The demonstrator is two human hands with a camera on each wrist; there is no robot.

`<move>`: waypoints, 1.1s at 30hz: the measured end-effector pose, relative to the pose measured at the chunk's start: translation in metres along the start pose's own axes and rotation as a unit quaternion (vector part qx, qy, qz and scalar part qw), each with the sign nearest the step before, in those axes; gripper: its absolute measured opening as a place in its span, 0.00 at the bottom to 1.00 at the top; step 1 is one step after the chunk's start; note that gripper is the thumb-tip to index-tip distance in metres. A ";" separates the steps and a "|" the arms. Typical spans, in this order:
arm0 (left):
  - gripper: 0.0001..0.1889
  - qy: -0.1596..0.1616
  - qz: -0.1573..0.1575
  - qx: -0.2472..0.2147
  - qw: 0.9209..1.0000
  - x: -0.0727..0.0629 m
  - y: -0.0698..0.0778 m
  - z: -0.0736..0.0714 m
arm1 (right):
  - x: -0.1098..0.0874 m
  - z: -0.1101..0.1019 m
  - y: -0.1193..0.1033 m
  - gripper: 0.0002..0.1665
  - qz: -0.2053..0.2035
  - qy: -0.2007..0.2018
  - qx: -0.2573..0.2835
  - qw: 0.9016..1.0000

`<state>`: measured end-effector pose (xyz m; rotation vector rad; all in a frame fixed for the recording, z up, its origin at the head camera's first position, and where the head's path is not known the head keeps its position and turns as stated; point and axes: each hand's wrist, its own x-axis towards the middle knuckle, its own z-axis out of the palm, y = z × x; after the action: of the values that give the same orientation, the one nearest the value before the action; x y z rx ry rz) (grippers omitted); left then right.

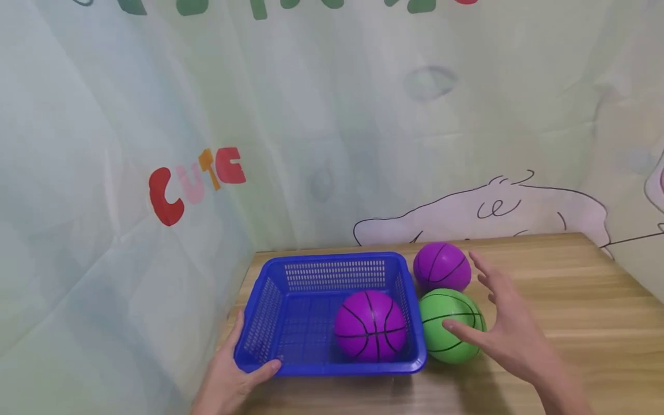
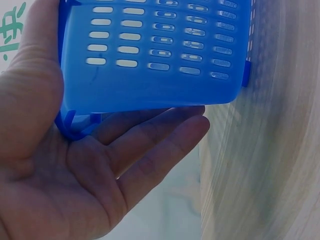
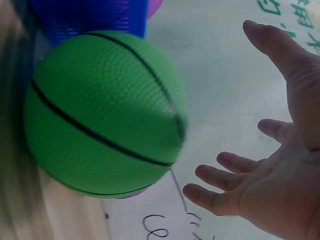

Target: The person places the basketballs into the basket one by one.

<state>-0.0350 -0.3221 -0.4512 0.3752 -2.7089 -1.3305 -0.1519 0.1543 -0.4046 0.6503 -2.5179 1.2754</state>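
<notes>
The left hand (image 1: 228,369) is gripping the basket (image 1: 303,328) at its near left corner, the thumb lying at the near rim and the fingers (image 2: 155,155) stretching along the outside of the left wall. The right hand (image 1: 510,328) is holding nothing; its fingers are spreading wide, thumb apart, and in the right wrist view a gap is showing between them and the green ball (image 1: 437,334).

Inside the basket, one purple ball (image 1: 370,328) is resting toward the right wall, with the basket floor showing to its left. The green ball is sitting outside, just beyond that right wall; I cannot tell whether the two are touching. Behind it, a second purple ball (image 1: 442,267) is lying near the basket's far right corner, close to the back edge.

The basket is standing toward the left end of the wood surface (image 1: 560,288), and the left hand is reaching in around that side. Rightward, the surface is running on past the right hand. Along the back edge a printed cloth (image 1: 332,144) is hanging, and it is closing off the left side too.
</notes>
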 end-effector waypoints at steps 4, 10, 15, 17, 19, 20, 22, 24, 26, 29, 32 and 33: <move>0.73 -0.006 -0.010 0.000 1.000 -0.001 -0.001 -0.001 | -0.003 0.009 0.011 0.77 0.018 -0.010 0.004 1.000; 0.73 -0.018 -0.039 0.005 0.999 0.004 0.001 -0.001 | -0.006 0.017 0.019 0.78 0.030 -0.016 -0.002 0.999; 0.74 -0.019 -0.039 0.003 0.999 0.003 0.000 -0.001 | -0.009 0.024 0.024 0.77 0.036 -0.023 -0.008 0.999; 0.74 -0.019 -0.036 -0.003 0.999 0.002 0.000 -0.001 | -0.010 0.027 0.027 0.77 0.038 -0.024 -0.010 0.999; 0.74 -0.017 -0.035 -0.007 0.999 0.002 0.000 -0.001 | -0.011 0.030 0.031 0.76 0.043 -0.028 -0.013 0.999; 0.74 -0.017 -0.036 -0.010 0.999 0.002 0.000 -0.001 | -0.011 0.032 0.033 0.76 0.042 -0.031 -0.014 0.999; 0.74 -0.017 -0.037 -0.012 0.999 0.002 0.001 0.000 | -0.011 0.037 0.037 0.75 0.042 -0.034 -0.021 0.998; 0.74 -0.017 -0.042 -0.015 0.999 0.002 0.001 0.000 | -0.011 0.041 0.041 0.74 0.041 -0.036 -0.028 0.998; 0.74 -0.021 -0.053 -0.020 0.998 0.002 0.002 0.000 | -0.012 0.044 0.044 0.73 0.039 -0.037 -0.034 0.998; 0.75 -0.025 -0.065 -0.023 0.997 0.003 0.002 0.000 | -0.012 0.047 0.047 0.73 0.045 -0.034 -0.041 0.998; 0.75 -0.024 -0.064 -0.016 0.998 0.004 0.002 -0.001 | -0.012 0.047 0.049 0.73 0.047 -0.033 -0.045 0.997; 0.75 -0.023 -0.060 -0.013 0.998 0.004 0.002 -0.001 | -0.012 0.047 0.049 0.73 0.048 -0.032 -0.046 0.997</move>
<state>-0.0389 -0.3229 -0.4494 0.5190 -2.7422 -1.4199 -0.1665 0.1449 -0.4717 0.5634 -2.6729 1.1778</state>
